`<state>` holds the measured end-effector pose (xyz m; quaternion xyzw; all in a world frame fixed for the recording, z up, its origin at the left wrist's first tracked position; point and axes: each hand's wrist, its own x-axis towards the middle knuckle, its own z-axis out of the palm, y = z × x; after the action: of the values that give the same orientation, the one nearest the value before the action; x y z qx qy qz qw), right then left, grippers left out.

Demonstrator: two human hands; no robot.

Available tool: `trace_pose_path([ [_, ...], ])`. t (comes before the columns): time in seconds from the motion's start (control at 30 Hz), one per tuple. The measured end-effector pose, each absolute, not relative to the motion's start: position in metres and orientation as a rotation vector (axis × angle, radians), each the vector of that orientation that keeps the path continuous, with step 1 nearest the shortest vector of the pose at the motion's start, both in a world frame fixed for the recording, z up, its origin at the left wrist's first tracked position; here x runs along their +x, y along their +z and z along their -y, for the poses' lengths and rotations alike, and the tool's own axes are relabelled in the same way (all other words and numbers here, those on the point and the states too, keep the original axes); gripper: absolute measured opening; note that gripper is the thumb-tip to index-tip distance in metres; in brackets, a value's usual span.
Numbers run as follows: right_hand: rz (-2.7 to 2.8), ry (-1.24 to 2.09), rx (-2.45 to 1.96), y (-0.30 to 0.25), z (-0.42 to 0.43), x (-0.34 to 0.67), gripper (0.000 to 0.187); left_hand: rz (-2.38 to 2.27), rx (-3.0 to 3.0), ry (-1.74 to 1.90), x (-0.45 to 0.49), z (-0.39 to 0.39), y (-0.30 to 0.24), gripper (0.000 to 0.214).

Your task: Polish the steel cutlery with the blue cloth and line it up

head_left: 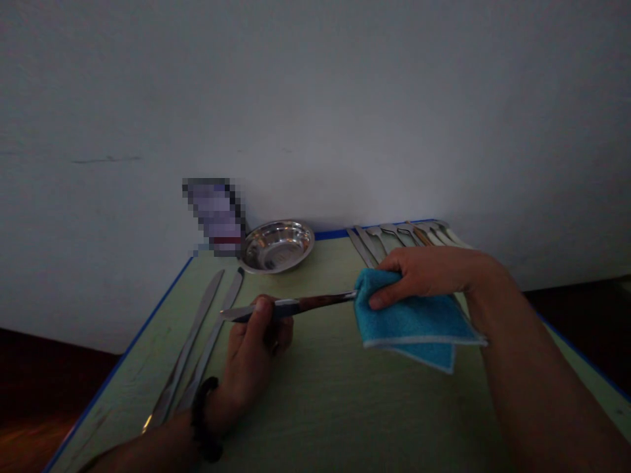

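My left hand (259, 345) is closed on a metal table knife (315, 302), thumb on top, near the end that points left. The knife lies nearly level above the table. Its right end goes into a folded blue cloth (414, 322), which hides it. My right hand (419, 276) pinches this cloth around that end, with the loose corners hanging below. Two more table knives (197, 335) lie side by side on the table, left of my left hand and partly behind that forearm.
The pale green table (345, 407) has blue edging and stands against a grey wall (315, 118). A shiny steel bowl (279, 248) sits near the back beside a propped, pixelated object (217, 217). Several pieces of cutlery (379, 236) lie in a row at back right, partly behind my right hand.
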<state>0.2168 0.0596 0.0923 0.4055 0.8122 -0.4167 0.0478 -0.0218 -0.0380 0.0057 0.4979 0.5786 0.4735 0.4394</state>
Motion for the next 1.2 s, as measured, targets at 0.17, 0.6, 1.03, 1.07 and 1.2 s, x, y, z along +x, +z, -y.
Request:
trace_pose_path([
  [0.17, -2.474, -1.191, 1.309, 0.088, -0.063, 0.228, 0.043, -1.422, 1.159, 1.271, -0.019, 0.037, 0.007, 0.041],
  [0.6, -2.545, -1.089, 0.914, 0.090, -0.051, 0.178, 0.044, -1.351, 1.466, 1.081, -0.015, 0.038, 0.006, 0.046],
  [1.03, -2.711, -1.379, 1.342, 0.076, -0.055, 0.180, 0.036, -1.190, 1.452, 0.873, -0.018, 0.037, 0.005, 0.037],
  [1.07, -2.770, -1.460, 1.425, 0.073, -0.056, 0.177, 0.035, -1.187, 1.446, 0.856, -0.018, 0.037, 0.006, 0.035],
  [1.2, -2.820, -1.978, 1.626, 0.060, -0.055, 0.157, 0.032, -1.203, 1.534, 0.779, -0.017, 0.037, 0.009, 0.024],
])
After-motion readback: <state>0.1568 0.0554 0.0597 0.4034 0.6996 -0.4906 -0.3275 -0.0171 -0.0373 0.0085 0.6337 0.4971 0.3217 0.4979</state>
